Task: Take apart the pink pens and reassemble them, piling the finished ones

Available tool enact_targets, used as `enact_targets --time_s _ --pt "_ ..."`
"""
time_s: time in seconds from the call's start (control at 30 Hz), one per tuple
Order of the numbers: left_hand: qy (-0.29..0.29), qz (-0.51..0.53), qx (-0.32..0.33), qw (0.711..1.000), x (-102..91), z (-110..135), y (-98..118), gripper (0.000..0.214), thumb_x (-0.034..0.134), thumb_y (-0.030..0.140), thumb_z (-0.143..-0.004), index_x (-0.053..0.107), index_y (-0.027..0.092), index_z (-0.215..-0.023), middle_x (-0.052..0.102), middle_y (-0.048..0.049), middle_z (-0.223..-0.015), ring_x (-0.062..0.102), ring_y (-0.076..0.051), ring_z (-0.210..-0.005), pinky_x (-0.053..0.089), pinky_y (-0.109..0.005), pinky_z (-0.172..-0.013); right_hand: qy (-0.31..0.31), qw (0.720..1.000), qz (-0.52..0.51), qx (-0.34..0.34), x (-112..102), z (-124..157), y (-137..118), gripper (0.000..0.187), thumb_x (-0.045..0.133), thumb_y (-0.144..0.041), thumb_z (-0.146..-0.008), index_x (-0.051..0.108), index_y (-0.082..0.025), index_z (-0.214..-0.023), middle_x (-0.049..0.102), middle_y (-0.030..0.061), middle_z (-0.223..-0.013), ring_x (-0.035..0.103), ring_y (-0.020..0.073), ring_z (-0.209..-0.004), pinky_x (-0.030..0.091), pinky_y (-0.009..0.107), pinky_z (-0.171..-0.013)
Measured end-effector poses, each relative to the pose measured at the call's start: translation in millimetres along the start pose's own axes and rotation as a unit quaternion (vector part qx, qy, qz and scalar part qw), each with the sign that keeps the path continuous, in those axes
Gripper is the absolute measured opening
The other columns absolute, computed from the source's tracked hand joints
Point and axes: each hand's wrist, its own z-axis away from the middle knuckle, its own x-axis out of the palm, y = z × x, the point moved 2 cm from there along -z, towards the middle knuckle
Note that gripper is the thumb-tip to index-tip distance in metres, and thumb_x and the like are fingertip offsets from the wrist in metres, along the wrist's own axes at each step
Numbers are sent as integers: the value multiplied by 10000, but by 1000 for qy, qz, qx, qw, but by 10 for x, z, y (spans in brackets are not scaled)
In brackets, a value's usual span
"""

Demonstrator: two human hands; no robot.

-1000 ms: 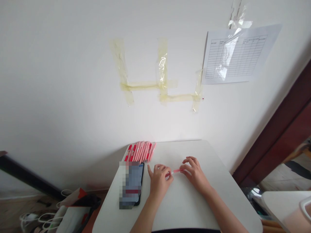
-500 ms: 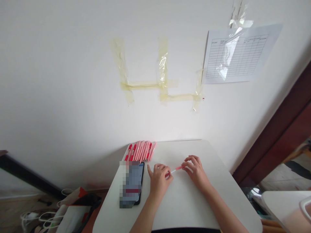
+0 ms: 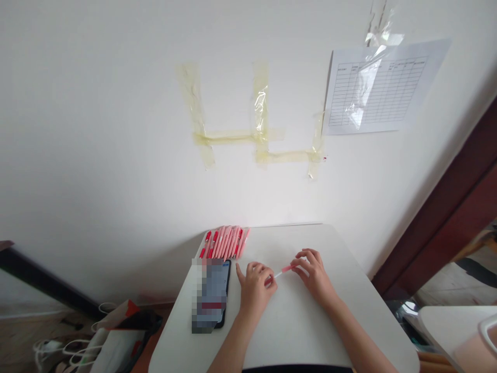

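Both of my hands work over a small white table (image 3: 303, 331). My left hand (image 3: 254, 290) is closed, pinching the red end of a thin pen part. My right hand (image 3: 314, 274) is closed on the pink pen barrel (image 3: 286, 268). A thin white refill (image 3: 278, 274) shows between the two hands, so the pieces are pulled apart. A row of several pink pens with red caps (image 3: 225, 242) lies at the table's back left, against the wall.
A black phone (image 3: 213, 298) lies face up left of my left hand. Old tape strips (image 3: 258, 129) and a printed sheet (image 3: 378, 88) hang on the wall. Cables and bags (image 3: 97, 342) lie on the floor at the left. A dark wooden door frame (image 3: 446, 207) is at the right.
My right hand has drawn the pink barrel slightly right and away from my left hand, exposing more of the white refill. The left hand has stayed almost still.
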Motion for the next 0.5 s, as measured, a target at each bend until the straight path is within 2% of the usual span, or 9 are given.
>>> enact_targets --time_s 0.23,0.5 --pt "14 -5 -12 1000 -5 -5 -12 111 632 167 -775 658 274 -764 702 37 -870 593 -207 -1056 31 -692 -1208 24 999 0 27 49 31 98 127 605 -253 -959 710 -302 -1011 632 73 -1085 537 292 -1150 557 495 -914" --pt "37 -23 -47 998 6 -3 -49 104 628 168 -767 657 267 -776 702 26 -922 586 -209 -1073 109 -690 -1195 46 997 0 62 99 67 224 142 586 -313 -974 716 -293 -1025 636 86 -1076 539 294 -1090 550 500 -891"
